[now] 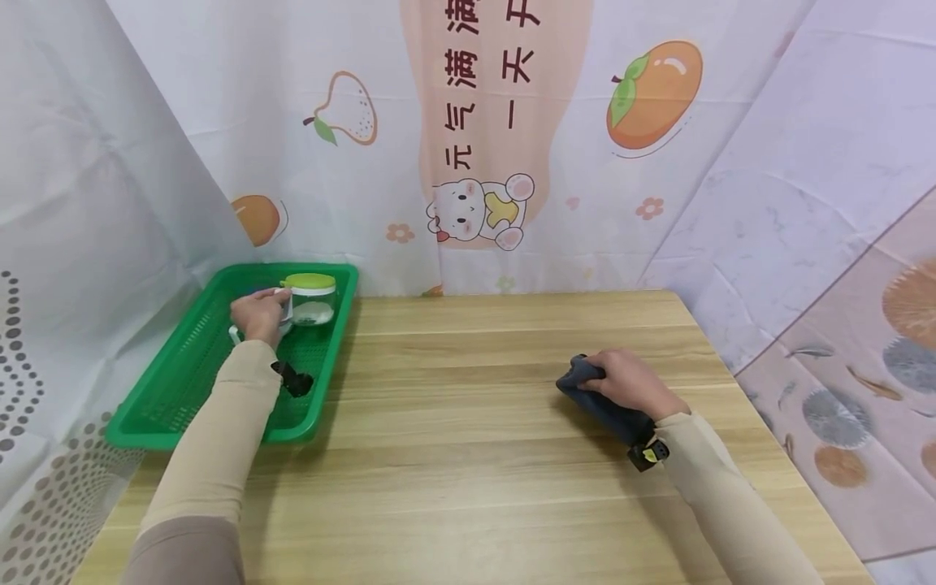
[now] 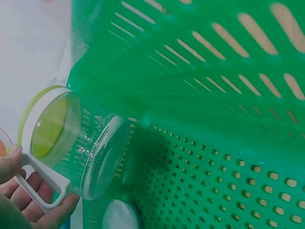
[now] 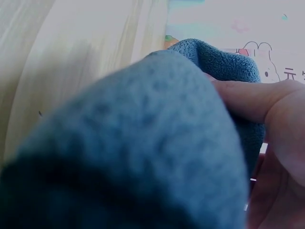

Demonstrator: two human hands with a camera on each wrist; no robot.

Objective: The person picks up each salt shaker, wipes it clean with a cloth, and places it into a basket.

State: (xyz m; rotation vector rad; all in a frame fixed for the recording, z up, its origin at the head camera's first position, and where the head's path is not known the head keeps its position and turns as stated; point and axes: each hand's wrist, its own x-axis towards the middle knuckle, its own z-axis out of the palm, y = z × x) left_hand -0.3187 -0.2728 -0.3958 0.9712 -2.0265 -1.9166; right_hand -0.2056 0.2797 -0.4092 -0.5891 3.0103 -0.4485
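A clear jar [image 1: 313, 309] with a yellow-green lid and white band stands in the far right corner of the green basket [image 1: 349, 313]. My left hand [image 1: 259, 315] grips a white loop-shaped handle [image 2: 44, 181] at the jar's side, fingers curled through it; the handle appears joined to the band. The jar [image 2: 102, 148] shows see-through walls in the left wrist view. On the right, my right hand [image 1: 630, 383] pinches a dark blue-grey cloth [image 1: 610, 413] over the table. Fuzzy and bunched, the cloth [image 3: 143, 124] fills much of the right wrist view and hides part of the fingers.
Other whitish items sit under my left hand in the basket, mostly hidden; one rounded white thing [image 2: 120, 217] shows below the jar. The wooden table [image 1: 453, 406] carries the basket at its left. A printed curtain [image 1: 395, 179] hangs behind the table's far edge.
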